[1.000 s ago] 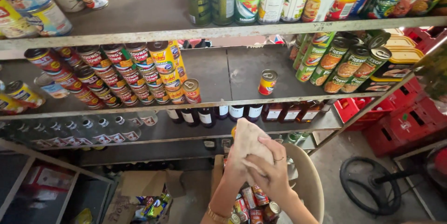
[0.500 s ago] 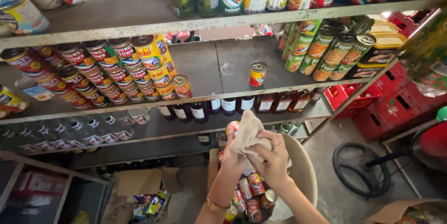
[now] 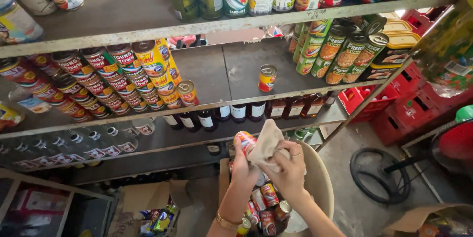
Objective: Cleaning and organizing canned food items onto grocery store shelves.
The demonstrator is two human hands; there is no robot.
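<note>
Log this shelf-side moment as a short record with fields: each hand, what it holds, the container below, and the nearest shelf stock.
left hand: grip closed around a red-labelled can, held upright above the tub
right hand: presses a beige cloth against the can; ring on one finger
container below: round beige tub holding more small cans
middle shelf: lone red-and-yellow can standing apart, stacked red cans to the left, green-labelled cans to the right
lower shelf: row of dark bottles
floor: red crates, cardboard box
</note>
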